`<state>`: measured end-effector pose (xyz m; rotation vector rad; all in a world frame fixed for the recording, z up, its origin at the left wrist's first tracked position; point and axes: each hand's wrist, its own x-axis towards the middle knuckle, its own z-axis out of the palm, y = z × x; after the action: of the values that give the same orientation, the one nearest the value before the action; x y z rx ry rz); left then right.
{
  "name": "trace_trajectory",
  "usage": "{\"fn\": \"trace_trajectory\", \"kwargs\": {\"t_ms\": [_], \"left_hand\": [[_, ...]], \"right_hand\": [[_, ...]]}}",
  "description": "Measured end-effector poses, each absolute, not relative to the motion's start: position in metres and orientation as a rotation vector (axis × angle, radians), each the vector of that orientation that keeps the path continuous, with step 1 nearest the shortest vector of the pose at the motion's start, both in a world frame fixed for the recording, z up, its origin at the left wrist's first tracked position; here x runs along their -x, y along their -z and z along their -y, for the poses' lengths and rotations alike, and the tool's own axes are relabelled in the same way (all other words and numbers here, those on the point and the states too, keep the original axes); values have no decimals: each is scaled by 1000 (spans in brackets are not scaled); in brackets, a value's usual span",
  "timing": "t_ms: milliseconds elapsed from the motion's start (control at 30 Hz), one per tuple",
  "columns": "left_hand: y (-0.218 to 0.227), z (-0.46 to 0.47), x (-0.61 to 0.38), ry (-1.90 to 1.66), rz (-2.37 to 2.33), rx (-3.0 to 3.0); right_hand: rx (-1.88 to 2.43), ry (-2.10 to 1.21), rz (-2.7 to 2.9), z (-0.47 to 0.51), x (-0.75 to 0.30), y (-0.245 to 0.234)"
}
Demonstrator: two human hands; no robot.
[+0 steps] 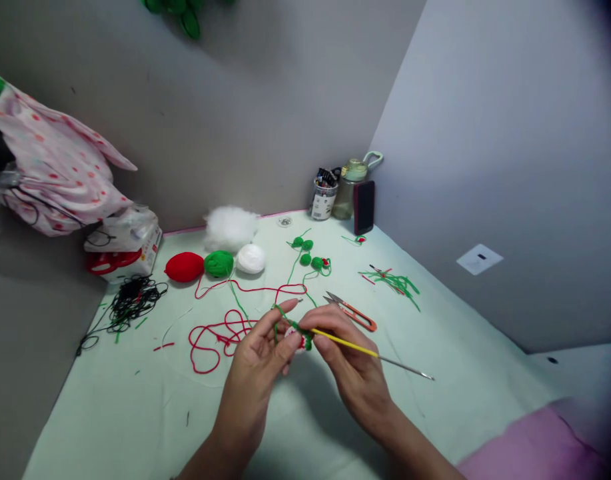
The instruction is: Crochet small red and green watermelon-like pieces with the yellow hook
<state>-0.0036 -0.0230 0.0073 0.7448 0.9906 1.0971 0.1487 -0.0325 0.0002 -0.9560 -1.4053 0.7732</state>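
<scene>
Between my two hands is a small crocheted piece (304,341) in red, white and green. My left hand (265,350) pinches it between thumb and fingers, with green yarn running over the raised index finger. In my right hand (350,360) is a crochet hook (355,344) with a yellow handle, its grey metal end pointing away to the lower right. The hook's other end meets the piece and is partly hidden by my fingers. A green ball of yarn (218,264) lies beyond my hands, between a red ball (184,267) and a white ball (250,259).
Orange-handled thread snips (352,312) lie just beyond my right hand. Loose red yarn (205,347) spreads left, near tangled black yarn (135,303). Green scraps (398,283) lie right. White stuffing (230,228), a pen cup (322,200), a bottle (346,193) and a phone (364,207) stand behind.
</scene>
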Motion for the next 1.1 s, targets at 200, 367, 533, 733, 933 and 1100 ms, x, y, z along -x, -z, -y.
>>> {"fn": "trace_trajectory", "kwargs": {"t_ms": [200,367,533,733,933,1100], "left_hand": [[-14,18,7,-1083,-983,-755],[-17,16,10,-1054,-962,-746],[-17,15,16,-1056,-950,-738],[-18,14,24,-1067,-923,-729],[-21,14,28,-1040,-888,-715],[-19,15,31,-1052,-892,-745]], "right_hand": [[912,-759,1421,28,-152,-6],[897,-901,1271,22,-148,-8],[876,-1120,1085,21,-145,0],[845,-1239,1000,20,-139,-3],[743,-1398,858,14,-135,-11],[792,-1257,1048,22,-140,-13]]}}
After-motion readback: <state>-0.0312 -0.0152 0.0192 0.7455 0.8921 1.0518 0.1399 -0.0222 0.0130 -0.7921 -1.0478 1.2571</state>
